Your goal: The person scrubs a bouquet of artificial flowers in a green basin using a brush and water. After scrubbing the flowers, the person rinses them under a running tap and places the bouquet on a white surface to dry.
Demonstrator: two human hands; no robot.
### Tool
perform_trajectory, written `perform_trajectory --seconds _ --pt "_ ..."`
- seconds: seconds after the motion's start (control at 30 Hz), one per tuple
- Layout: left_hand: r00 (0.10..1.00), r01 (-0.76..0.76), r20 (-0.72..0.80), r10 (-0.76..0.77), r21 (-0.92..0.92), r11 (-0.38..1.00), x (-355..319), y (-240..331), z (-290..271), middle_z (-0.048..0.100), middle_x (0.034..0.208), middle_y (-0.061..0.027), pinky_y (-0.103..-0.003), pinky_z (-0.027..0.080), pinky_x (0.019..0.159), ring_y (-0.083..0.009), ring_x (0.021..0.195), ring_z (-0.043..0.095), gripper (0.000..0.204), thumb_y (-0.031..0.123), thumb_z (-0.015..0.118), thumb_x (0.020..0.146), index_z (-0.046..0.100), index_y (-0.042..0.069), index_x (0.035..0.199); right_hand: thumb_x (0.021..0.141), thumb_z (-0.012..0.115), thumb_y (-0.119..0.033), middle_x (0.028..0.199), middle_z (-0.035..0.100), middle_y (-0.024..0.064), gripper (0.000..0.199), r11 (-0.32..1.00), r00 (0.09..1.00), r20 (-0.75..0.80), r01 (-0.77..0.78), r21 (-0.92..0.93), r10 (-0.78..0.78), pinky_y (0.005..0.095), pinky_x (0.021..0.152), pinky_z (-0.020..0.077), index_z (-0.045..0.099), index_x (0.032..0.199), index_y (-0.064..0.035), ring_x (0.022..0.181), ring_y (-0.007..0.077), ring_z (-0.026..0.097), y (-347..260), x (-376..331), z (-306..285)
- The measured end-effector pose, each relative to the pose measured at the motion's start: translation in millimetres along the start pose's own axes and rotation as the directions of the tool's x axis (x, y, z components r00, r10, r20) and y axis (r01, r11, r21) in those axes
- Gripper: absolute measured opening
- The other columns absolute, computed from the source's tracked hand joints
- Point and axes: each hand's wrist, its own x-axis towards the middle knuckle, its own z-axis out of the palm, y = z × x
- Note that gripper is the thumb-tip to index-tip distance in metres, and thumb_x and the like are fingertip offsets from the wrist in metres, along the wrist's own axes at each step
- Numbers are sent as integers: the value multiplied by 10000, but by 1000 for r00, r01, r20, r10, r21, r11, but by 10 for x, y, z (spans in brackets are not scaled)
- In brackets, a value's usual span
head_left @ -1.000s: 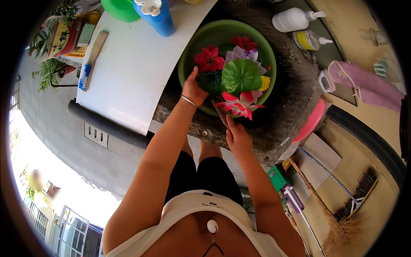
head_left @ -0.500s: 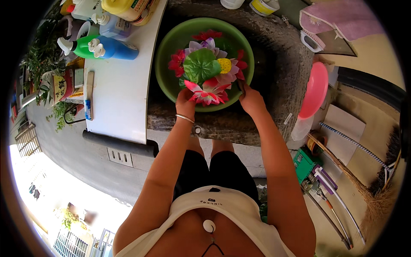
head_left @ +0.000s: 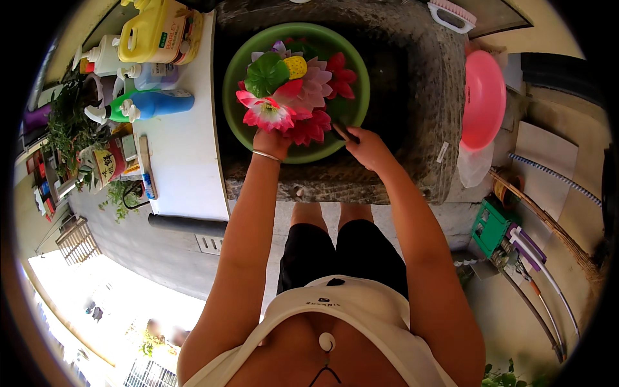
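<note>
A bunch of artificial lotus flowers [head_left: 309, 87], pink, red and pale lilac with a green leaf and a yellow seed head, is gathered over a round green basin [head_left: 233, 122]. My left hand [head_left: 271, 143] is closed at the near side of the bunch; the petals hide its fingertips. Over the basin's near right rim, my right hand [head_left: 369, 149] is closed around a dark, slim handle [head_left: 343, 133]. The far end of that handle's tool points into the basin and is too dark to make out.
The basin sits in a dark stone sink [head_left: 419, 174]. Left of it, a white counter [head_left: 187, 148] carries bottles, including a blue one [head_left: 161, 103], and a brush [head_left: 147, 168]. A pink basin [head_left: 485, 100] stands at the right, above a green dustpan [head_left: 490, 226] and broom handles.
The flowers have shifted left within the basin and tilted. My right hand has drawn slightly away from them, and the dark handle shows more. The whole view has shifted a little.
</note>
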Motion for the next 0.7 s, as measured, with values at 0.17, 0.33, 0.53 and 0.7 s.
perform_trajectory --seconds 0.17,0.33,0.53,0.7 --pt "995 -12 97 12 1 1000 -11 203 175 467 1375 -102 -589 410 991 -350 1253 460 618 445 595 882 410 131 1382 914 586 -171 1015 667 126 532 974 992 -128 43 224 -15 317 710 489 440 1420 -100 798 183 623 238 -513 -20" --pt "998 0 60 1 -26 1000 -7 301 320 431 1419 -140 -584 388 1031 -361 1295 423 575 416 534 925 394 106 1388 916 596 -135 1001 655 80 545 884 971 -230 165 437 -67 274 711 470 427 1433 -107 787 112 569 283 -747 145" --pt "999 25 22 -23 -87 996 40 328 229 457 1394 -124 -581 388 1016 -353 1274 440 510 370 533 924 429 125 1359 910 604 -113 988 647 68 568 807 967 -233 216 550 -100 256 681 462 410 1444 -124 757 86 543 217 -801 368" --pt "1000 -5 -9 4 -63 998 -1 294 280 467 1385 -125 -600 348 1028 -354 1278 433 499 365 522 920 439 126 1351 909 599 -92 913 609 54 566 822 926 -302 347 452 -225 249 633 432 416 1443 -135 704 81 505 120 -770 525"
